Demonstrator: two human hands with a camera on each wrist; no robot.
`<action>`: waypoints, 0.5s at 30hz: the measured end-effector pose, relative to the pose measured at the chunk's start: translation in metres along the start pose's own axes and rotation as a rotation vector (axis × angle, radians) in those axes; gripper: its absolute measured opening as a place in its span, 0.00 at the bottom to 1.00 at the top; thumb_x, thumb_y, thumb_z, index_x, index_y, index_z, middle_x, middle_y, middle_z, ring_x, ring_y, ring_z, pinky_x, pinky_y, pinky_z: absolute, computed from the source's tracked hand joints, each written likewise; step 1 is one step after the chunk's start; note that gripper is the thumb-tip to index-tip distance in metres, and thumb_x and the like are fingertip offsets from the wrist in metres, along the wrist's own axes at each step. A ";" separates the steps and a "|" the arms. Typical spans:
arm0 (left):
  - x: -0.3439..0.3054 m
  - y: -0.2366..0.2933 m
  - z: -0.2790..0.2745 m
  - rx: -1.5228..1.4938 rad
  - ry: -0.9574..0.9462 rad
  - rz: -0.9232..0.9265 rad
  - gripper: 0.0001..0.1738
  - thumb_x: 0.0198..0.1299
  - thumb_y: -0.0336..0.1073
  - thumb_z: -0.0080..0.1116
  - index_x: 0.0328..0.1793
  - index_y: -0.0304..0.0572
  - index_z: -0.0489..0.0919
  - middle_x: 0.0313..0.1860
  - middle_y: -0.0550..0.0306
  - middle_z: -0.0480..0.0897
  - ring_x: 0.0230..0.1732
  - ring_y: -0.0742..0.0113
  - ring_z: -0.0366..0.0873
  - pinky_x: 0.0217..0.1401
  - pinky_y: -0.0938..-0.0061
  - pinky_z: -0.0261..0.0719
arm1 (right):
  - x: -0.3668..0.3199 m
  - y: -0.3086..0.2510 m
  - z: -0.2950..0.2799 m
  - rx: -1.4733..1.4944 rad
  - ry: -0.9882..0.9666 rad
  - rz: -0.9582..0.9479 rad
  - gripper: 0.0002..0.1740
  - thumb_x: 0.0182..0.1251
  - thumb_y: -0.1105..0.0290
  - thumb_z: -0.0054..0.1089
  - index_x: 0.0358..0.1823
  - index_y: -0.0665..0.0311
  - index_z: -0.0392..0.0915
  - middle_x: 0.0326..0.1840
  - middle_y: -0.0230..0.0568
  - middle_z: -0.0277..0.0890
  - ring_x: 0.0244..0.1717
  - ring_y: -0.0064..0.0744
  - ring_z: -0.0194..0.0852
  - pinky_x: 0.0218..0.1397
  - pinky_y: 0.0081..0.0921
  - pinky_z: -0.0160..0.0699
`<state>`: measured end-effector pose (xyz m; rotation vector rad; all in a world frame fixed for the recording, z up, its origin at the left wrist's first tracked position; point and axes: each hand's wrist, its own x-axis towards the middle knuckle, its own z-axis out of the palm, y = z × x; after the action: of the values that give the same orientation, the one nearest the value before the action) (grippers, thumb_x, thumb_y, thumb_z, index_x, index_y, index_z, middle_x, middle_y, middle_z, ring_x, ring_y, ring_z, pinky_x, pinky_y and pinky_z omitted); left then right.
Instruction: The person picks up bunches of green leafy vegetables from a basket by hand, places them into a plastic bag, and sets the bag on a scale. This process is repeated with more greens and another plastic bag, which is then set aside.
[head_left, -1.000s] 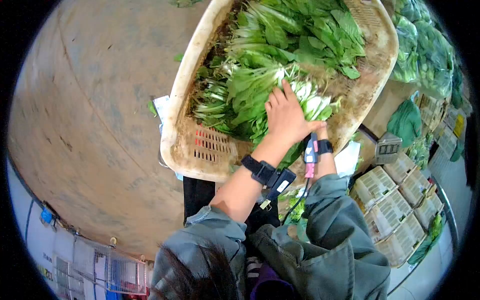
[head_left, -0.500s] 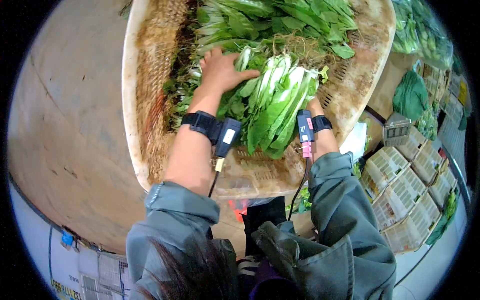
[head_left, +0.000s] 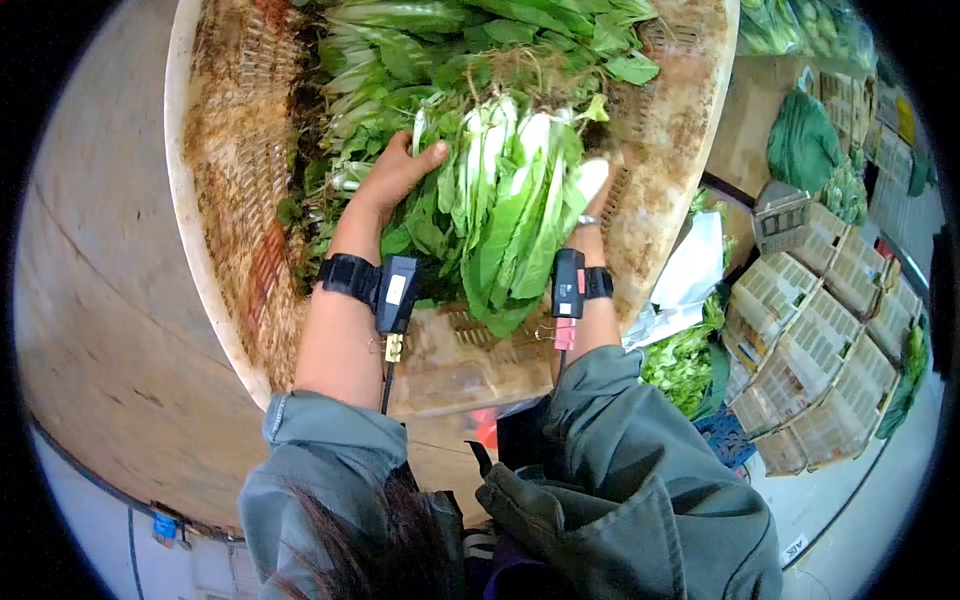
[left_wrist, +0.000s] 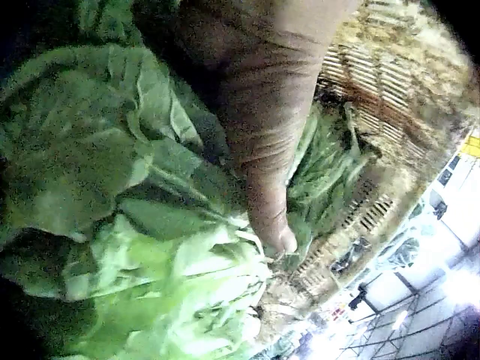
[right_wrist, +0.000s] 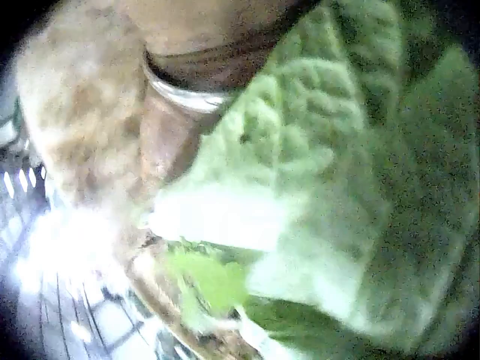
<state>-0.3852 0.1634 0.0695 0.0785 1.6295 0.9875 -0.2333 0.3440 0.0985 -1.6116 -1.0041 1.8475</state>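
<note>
A bunch of leafy greens [head_left: 510,200] with white stems and roots at the far end lies between my two hands, over the basket. My left hand [head_left: 392,178] holds its left side, thumb on the near side and the other fingers hidden among the leaves. In the left wrist view the thumb [left_wrist: 270,165] extends along the stems. At the right side, my right hand [head_left: 598,190] grips the bunch, mostly covered by a pale stem and leaves. A ring [right_wrist: 187,96] shows on it in the right wrist view.
More greens [head_left: 400,50] fill the far part of the soil-stained plastic basket [head_left: 235,130]. Stacked crates [head_left: 815,350], a green bag [head_left: 803,140] and bagged vegetables [head_left: 815,30] stand at the right. Loose leaves [head_left: 680,365] lie by a white sheet [head_left: 690,260].
My left hand has drawn back from the far greens to the left side of the bunch. The bunch has turned, leaves toward me. The basket has shifted left in view.
</note>
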 end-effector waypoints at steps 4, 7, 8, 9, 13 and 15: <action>-0.014 0.014 0.003 -0.016 -0.040 0.097 0.64 0.31 0.66 0.66 0.66 0.25 0.51 0.62 0.33 0.60 0.62 0.49 0.61 0.63 0.64 0.60 | 0.034 -0.004 -0.003 -0.494 -0.265 0.002 0.37 0.59 0.35 0.39 0.37 0.66 0.77 0.32 0.37 0.77 0.28 0.26 0.73 0.30 0.24 0.73; -0.016 0.023 0.009 -0.132 -0.025 0.090 0.62 0.30 0.62 0.69 0.65 0.26 0.53 0.60 0.35 0.64 0.61 0.52 0.63 0.62 0.65 0.61 | 0.056 -0.015 -0.006 -0.340 -0.160 0.343 0.32 0.61 0.41 0.43 0.41 0.68 0.75 0.34 0.38 0.77 0.29 0.28 0.74 0.31 0.24 0.74; -0.014 0.021 0.009 -0.153 0.012 0.038 0.61 0.31 0.62 0.69 0.65 0.27 0.54 0.60 0.36 0.64 0.61 0.52 0.63 0.62 0.65 0.62 | 0.056 -0.015 -0.012 -0.175 -0.254 0.314 0.34 0.61 0.41 0.42 0.45 0.68 0.74 0.37 0.39 0.76 0.32 0.31 0.75 0.35 0.25 0.76; -0.009 0.019 0.010 -0.175 0.047 -0.012 0.60 0.31 0.62 0.69 0.65 0.29 0.55 0.60 0.36 0.64 0.61 0.53 0.63 0.61 0.66 0.62 | 0.061 -0.007 -0.034 -0.075 -0.329 0.176 0.35 0.61 0.40 0.42 0.50 0.68 0.71 0.41 0.39 0.76 0.36 0.32 0.75 0.38 0.26 0.76; 0.001 0.016 -0.002 -0.243 -0.092 -0.026 0.55 0.38 0.61 0.66 0.66 0.32 0.56 0.60 0.41 0.66 0.60 0.56 0.65 0.60 0.68 0.62 | 0.017 -0.014 -0.028 0.163 -0.058 0.006 0.46 0.54 0.30 0.36 0.54 0.68 0.65 0.40 0.42 0.75 0.36 0.35 0.74 0.38 0.28 0.77; -0.005 0.024 -0.004 -0.270 -0.115 -0.043 0.52 0.41 0.60 0.64 0.65 0.33 0.57 0.60 0.43 0.67 0.59 0.59 0.66 0.60 0.69 0.62 | 0.019 0.000 -0.046 0.582 -0.913 0.135 0.47 0.52 0.27 0.31 0.51 0.66 0.68 0.39 0.42 0.75 0.38 0.37 0.73 0.42 0.31 0.75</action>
<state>-0.3978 0.1735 0.0887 -0.0808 1.3764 1.1401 -0.1915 0.3684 0.0856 -0.4745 -0.5545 2.7066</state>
